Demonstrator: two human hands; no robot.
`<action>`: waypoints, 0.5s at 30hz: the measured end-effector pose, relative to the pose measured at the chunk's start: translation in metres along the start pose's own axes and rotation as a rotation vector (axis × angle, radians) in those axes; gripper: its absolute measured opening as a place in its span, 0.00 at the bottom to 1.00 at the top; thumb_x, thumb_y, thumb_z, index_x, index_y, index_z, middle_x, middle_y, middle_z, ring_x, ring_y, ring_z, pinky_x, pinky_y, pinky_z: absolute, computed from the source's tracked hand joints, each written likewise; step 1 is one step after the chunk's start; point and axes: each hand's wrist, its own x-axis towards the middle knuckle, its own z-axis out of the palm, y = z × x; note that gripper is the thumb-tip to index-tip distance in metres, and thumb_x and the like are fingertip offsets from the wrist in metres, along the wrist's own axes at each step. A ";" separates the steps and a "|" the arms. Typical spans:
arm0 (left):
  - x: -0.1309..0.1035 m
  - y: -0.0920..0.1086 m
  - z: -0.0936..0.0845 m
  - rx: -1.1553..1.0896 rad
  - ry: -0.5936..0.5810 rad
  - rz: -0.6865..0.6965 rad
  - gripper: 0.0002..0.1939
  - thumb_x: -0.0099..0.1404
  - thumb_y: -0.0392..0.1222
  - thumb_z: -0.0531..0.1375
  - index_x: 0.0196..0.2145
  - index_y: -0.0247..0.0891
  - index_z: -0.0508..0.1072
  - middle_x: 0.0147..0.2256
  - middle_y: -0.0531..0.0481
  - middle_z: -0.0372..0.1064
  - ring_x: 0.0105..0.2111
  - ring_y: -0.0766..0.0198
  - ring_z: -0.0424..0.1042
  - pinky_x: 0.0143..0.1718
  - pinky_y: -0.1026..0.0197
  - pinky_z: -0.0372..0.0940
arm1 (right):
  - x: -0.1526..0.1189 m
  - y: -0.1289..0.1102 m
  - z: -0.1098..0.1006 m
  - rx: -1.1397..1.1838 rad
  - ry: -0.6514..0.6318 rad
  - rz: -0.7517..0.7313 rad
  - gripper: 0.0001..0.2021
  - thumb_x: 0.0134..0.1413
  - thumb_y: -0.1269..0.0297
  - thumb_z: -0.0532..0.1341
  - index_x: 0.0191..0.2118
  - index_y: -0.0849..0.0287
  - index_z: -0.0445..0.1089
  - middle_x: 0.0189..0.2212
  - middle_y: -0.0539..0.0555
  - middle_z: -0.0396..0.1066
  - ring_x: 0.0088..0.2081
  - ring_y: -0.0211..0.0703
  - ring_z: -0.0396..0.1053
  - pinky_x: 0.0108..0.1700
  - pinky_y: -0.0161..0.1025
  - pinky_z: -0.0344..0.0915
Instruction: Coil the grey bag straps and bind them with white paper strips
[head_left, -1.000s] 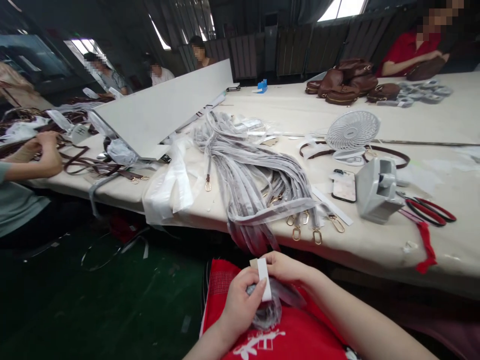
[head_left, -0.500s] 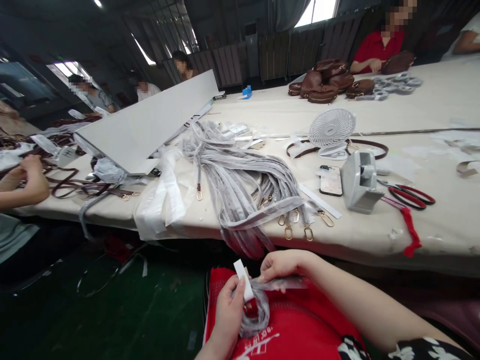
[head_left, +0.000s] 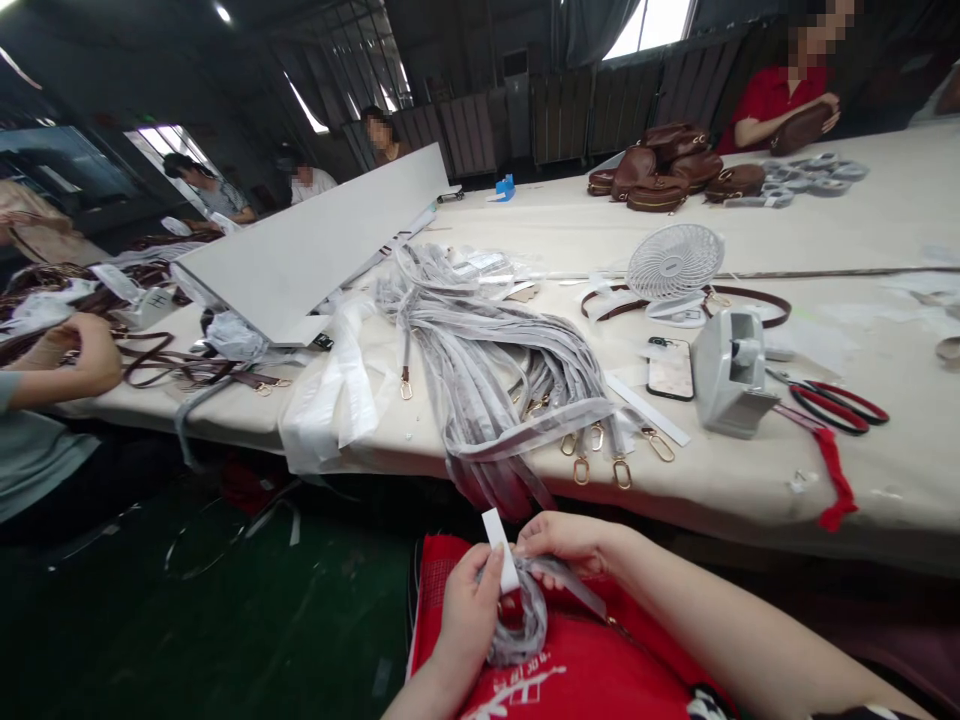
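Over the lap: a coil (head_left: 531, 640) of wrapped strap hangs below the two hands, against or just above the red cloth (head_left: 600, 655); I can't tell whether it touches.
Left hand (head_left: 469, 610): closed, thumb clamping the white strip (head_left: 501, 552) on the near side of the coil.
Right hand (head_left: 564, 540): fingertips drawn together at the top of the coil, seemingly on the strap; exactly what they pinch is hard to see.
Coil: loops gathered, so this one looks well along, I'd say.
Loose end (head_left: 586, 594): out to the right of the coil, not tucked in.
White strip: upright and straight, its top free; I see no wrap of it around the loops.
Pile (head_left: 510, 375): many straps lying long on the table (head_left: 810, 235), clips (head_left: 581, 472) at the near edge, none of these coiled; much is left, by the look of it.
Far side: small rolls (head_left: 817, 175) beside the brown bags (head_left: 656, 190), probably finished ones.
Nearby: phone (head_left: 670, 370), tape dispenser (head_left: 716, 400) and scissors (head_left: 840, 408), right of the pile.
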 end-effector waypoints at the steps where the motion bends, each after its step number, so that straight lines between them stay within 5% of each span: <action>1: 0.001 -0.002 0.000 0.011 0.008 -0.003 0.23 0.65 0.60 0.56 0.33 0.35 0.74 0.32 0.45 0.73 0.31 0.58 0.70 0.33 0.61 0.65 | -0.002 0.000 -0.002 0.013 -0.004 0.001 0.04 0.53 0.69 0.58 0.32 0.63 0.71 0.19 0.49 0.71 0.18 0.34 0.68 0.19 0.28 0.66; 4: 0.001 -0.002 0.002 0.063 0.017 0.009 0.22 0.66 0.60 0.55 0.29 0.36 0.72 0.28 0.48 0.70 0.30 0.60 0.68 0.32 0.62 0.63 | -0.006 0.002 -0.005 0.035 0.026 -0.012 0.08 0.54 0.65 0.57 0.37 0.62 0.71 0.26 0.50 0.72 0.22 0.36 0.70 0.22 0.31 0.67; 8: -0.002 0.012 0.005 0.150 -0.032 0.106 0.20 0.67 0.56 0.54 0.29 0.37 0.71 0.30 0.49 0.69 0.32 0.60 0.67 0.35 0.61 0.63 | 0.005 0.009 0.003 -0.027 0.123 -0.052 0.15 0.55 0.55 0.58 0.30 0.63 0.71 0.21 0.50 0.68 0.20 0.35 0.64 0.22 0.32 0.61; 12: -0.007 0.026 0.004 0.181 -0.037 0.204 0.18 0.68 0.52 0.54 0.27 0.38 0.71 0.35 0.46 0.67 0.37 0.59 0.69 0.42 0.59 0.63 | 0.019 0.018 0.017 -0.145 0.306 -0.250 0.14 0.47 0.56 0.65 0.23 0.62 0.67 0.17 0.45 0.61 0.20 0.31 0.53 0.24 0.32 0.50; 15: -0.008 0.028 0.002 0.176 -0.025 0.194 0.17 0.68 0.51 0.54 0.29 0.37 0.72 0.41 0.44 0.66 0.41 0.58 0.69 0.45 0.58 0.64 | 0.020 0.020 0.023 -0.240 0.444 -0.410 0.15 0.48 0.55 0.64 0.22 0.61 0.67 0.19 0.46 0.62 0.24 0.34 0.53 0.27 0.34 0.51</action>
